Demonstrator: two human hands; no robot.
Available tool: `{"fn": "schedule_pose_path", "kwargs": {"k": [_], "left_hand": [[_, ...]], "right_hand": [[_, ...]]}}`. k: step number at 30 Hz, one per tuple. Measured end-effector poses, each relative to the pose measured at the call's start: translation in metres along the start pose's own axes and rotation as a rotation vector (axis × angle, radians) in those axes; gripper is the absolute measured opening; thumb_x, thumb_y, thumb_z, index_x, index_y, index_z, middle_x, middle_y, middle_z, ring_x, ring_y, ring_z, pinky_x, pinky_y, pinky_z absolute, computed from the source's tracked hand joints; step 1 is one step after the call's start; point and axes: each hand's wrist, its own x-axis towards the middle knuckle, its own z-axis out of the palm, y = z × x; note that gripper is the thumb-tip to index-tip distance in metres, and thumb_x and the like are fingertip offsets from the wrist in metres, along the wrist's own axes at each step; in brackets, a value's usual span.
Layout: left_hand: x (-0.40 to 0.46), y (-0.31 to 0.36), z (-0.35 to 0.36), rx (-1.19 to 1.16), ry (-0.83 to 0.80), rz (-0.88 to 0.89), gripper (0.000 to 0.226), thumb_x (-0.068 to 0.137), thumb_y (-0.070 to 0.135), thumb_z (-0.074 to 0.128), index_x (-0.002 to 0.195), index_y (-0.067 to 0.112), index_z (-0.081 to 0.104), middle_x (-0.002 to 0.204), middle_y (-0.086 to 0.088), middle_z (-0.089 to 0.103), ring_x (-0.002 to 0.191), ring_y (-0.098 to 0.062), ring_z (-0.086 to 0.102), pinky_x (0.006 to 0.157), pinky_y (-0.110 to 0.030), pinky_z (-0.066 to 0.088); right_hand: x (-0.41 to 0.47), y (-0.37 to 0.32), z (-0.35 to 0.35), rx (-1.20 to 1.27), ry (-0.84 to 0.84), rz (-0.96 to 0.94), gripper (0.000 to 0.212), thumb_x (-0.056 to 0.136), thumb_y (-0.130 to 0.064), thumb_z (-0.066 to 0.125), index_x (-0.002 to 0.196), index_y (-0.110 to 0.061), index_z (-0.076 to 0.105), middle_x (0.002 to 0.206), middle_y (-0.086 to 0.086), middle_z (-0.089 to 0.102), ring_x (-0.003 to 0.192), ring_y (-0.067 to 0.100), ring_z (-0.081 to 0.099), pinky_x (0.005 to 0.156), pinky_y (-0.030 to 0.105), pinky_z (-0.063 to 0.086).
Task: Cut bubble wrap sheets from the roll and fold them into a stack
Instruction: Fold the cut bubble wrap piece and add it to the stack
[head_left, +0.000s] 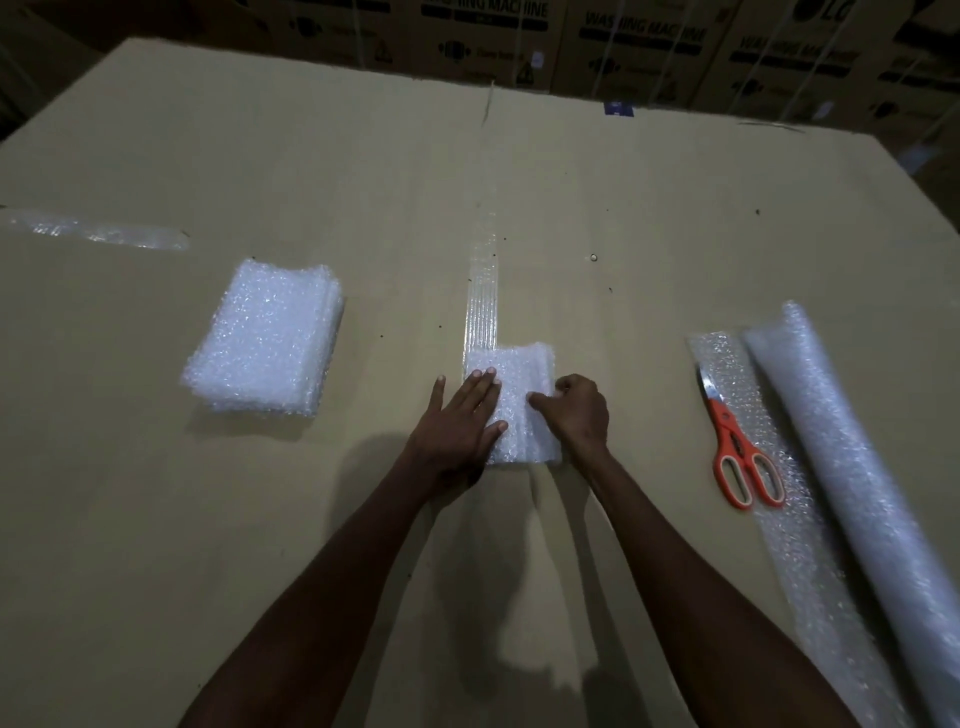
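Observation:
A folded bubble wrap sheet (519, 374) lies in the middle of the cardboard work surface (363, 171). My left hand (462, 421) presses flat on its left side with straight fingers. My right hand (576, 413) sits on the sheet's right edge with curled fingers pinching the wrap. A stack of folded bubble wrap sheets (262, 345) lies to the left, apart from both hands. The bubble wrap roll (852, 488) lies at the right, with an unrolled strip (795, 519) beside it. Orange-handled scissors (737, 457) rest on that strip.
A strip of clear tape (480, 296) runs up the cardboard seam beyond the folded sheet. A scrap of clear wrap (98, 231) lies at the far left. Cardboard washing machine boxes (639, 47) stand behind the surface's far edge.

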Motion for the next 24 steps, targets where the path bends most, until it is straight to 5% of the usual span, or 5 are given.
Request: {"fn": "schedule_pose_path", "kwargs": {"k": [5, 9, 15, 20, 24], "left_hand": [[-0.007, 0.004, -0.018, -0.049, -0.095, -0.062, 0.068, 0.105, 0.052, 0.017, 0.160, 0.012, 0.013, 0.168, -0.004, 0.005, 0.155, -0.020, 0.003, 0.120, -0.059, 0.001], [-0.023, 0.004, -0.044, -0.450, 0.062, -0.285, 0.074, 0.104, 0.053, 0.033, 0.160, 0.013, 0.004, 0.168, -0.004, 0.001, 0.155, -0.019, -0.002, 0.124, -0.049, -0.002], [-0.042, 0.007, -0.114, -1.464, 0.202, -0.606, 0.073, 0.093, 0.042, 0.068, 0.153, 0.018, 0.034, 0.143, 0.008, 0.048, 0.127, -0.016, 0.052, 0.096, -0.035, 0.050], [-0.067, -0.006, -0.142, -1.494, 0.324, -0.590, 0.033, 0.088, 0.025, 0.076, 0.116, 0.011, 0.069, 0.109, -0.008, 0.075, 0.094, -0.021, 0.071, 0.082, -0.038, 0.057], [-0.090, -0.031, -0.163, -1.447, 0.397, -0.644, 0.025, 0.082, 0.019, 0.082, 0.102, 0.007, 0.074, 0.090, -0.004, 0.074, 0.078, -0.014, 0.067, 0.069, -0.027, 0.052]], "right_hand": [[-0.009, -0.015, -0.003, 0.429, -0.112, 0.132, 0.011, 0.078, -0.009, 0.080, 0.083, -0.003, 0.072, 0.082, 0.011, 0.072, 0.077, 0.025, 0.065, 0.072, 0.038, 0.055], [-0.035, -0.040, -0.024, 0.590, -0.211, 0.062, 0.009, 0.084, -0.003, 0.075, 0.090, -0.005, 0.069, 0.087, 0.012, 0.067, 0.078, 0.021, 0.061, 0.067, 0.031, 0.050], [-0.063, -0.076, -0.049, 0.792, -0.340, -0.046, 0.014, 0.082, -0.001, 0.077, 0.092, -0.005, 0.069, 0.090, 0.015, 0.072, 0.082, 0.029, 0.068, 0.086, 0.051, 0.058], [-0.082, -0.092, -0.051, 0.903, -0.405, -0.087, 0.017, 0.080, 0.002, 0.079, 0.090, -0.007, 0.069, 0.091, 0.016, 0.069, 0.084, 0.027, 0.066, 0.084, 0.041, 0.057], [-0.098, -0.108, -0.034, 0.874, -0.435, -0.098, 0.020, 0.082, 0.002, 0.078, 0.097, -0.006, 0.067, 0.085, 0.010, 0.069, 0.065, 0.014, 0.066, 0.054, 0.021, 0.052]]}}
